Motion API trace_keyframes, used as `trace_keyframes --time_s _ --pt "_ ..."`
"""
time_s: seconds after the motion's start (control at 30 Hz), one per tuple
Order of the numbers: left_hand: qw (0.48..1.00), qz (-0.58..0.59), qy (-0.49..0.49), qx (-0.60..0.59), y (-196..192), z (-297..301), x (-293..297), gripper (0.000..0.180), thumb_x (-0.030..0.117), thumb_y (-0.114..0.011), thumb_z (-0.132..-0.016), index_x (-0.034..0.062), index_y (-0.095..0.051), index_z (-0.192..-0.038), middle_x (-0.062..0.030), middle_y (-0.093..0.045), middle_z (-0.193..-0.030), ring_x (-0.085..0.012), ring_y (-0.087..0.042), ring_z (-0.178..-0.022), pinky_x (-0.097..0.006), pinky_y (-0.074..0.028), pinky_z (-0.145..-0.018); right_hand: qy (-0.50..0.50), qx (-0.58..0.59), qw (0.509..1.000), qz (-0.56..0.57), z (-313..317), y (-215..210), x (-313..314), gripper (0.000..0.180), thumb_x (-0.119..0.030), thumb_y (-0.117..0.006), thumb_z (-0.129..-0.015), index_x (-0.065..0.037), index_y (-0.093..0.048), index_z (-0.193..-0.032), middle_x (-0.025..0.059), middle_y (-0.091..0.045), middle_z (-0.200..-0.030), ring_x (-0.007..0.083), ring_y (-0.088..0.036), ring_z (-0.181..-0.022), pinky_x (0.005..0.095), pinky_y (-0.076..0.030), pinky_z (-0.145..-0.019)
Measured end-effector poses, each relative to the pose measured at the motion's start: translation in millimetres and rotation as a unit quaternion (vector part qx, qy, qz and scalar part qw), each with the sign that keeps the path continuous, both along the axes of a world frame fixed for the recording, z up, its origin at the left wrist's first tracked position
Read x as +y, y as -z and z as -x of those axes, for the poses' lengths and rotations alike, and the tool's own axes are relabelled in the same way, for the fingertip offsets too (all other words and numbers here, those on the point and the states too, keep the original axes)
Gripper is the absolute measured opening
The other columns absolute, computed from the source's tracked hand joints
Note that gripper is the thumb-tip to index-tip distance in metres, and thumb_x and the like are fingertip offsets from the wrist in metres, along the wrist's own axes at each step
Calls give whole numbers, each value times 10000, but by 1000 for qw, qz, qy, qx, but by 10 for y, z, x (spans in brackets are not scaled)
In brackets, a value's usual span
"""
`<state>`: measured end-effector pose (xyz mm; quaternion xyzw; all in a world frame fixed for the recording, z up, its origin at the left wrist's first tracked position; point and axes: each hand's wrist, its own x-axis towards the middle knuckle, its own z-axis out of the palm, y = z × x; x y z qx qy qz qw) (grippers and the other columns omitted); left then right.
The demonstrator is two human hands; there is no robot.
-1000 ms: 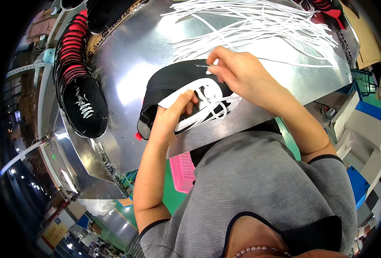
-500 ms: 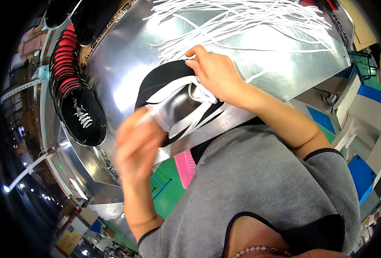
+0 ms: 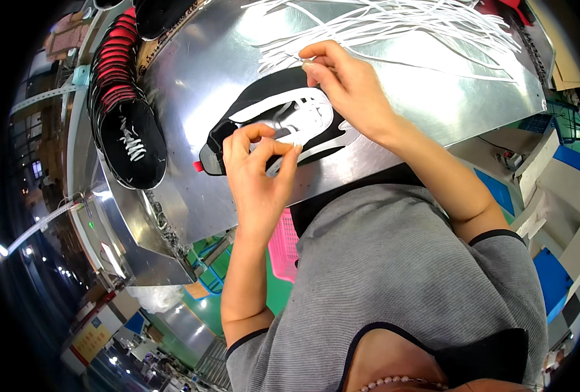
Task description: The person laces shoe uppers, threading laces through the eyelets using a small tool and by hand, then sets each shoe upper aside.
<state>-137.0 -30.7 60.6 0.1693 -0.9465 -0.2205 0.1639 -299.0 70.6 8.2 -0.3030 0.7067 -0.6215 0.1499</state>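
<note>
A black shoe (image 3: pixel 267 85) with white side trim and a small red heel tab lies tilted on the metal table in front of me. White shoelace (image 3: pixel 313 111) crosses its opening. My left hand (image 3: pixel 254 173) is over the near side of the opening, thumb and forefinger pinched together beside the white lace; what sits between the fingertips is too small to make out. My right hand (image 3: pixel 352 85) is at the far edge of the shoe near the toe, fingers curled and thumb bent in. Anything between those fingertips is hidden.
Many loose white laces (image 3: pixel 401 32) spread over the back of the metal table (image 3: pixel 421 108). To the left stands a nested row of black shoes (image 3: pixel 133 147) with red linings. A pink basket (image 3: pixel 282 248) sits below the table's front edge.
My left hand has moved right and in over the shoe, from a blurred sweep at its left. The right hand has shifted slightly up and right. The lace now lies closer to the shoe.
</note>
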Motion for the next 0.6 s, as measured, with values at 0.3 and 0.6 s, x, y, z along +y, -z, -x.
trace_keyframes --time_s 0.3,0.6 --pt "988 -116 -90 -40 131 75 -107 319 202 -832 -744 61 -638 -954 -96 -683 -873 -314 -642 -784 -385 -493 -735 -165 -12 981 -104 -371 -111 473 210 -130 -559 -983 -31 -519 -1164 128 -690 -853 228 -693 -779 315 -517 -677" --pt "984 -160 -63 -35 186 112 -123 283 196 -843 -736 36 -696 -916 -104 -721 -848 -238 -696 -735 -328 -519 -654 -136 48 981 -130 -388 -45 462 212 -176 -595 -942 -29 -503 -1064 142 -646 -700 353 -646 -667 446 -479 -601"
